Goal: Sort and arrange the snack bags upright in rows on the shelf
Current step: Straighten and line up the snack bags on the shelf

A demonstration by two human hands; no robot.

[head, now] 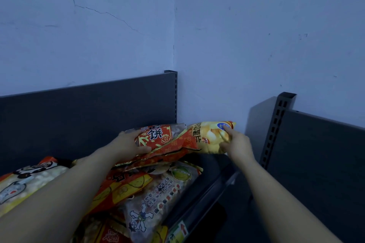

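Head view: gripping red cracker bag (156,136) in left hand (128,144), yellow chip bag (209,138) in right hand (237,144); seemingly light, crushable, best held by seams

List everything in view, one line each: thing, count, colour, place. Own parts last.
yellow chip bag: one, yellow, atop the pile near the wall corner
red cracker bags: several, red-orange, stacked left of it
pale cartoon bag: one, translucent pinkish, lying lower in the pile
white-yellow bag: one, far left
back panels: two, dark grey, against the wall
slotted uprights: two, dark grey, at panel ends
wall: pale bluish, cracked
left grip: one bare hand, holding red cracker bags
right grip: one bare hand, holding yellow chip bag
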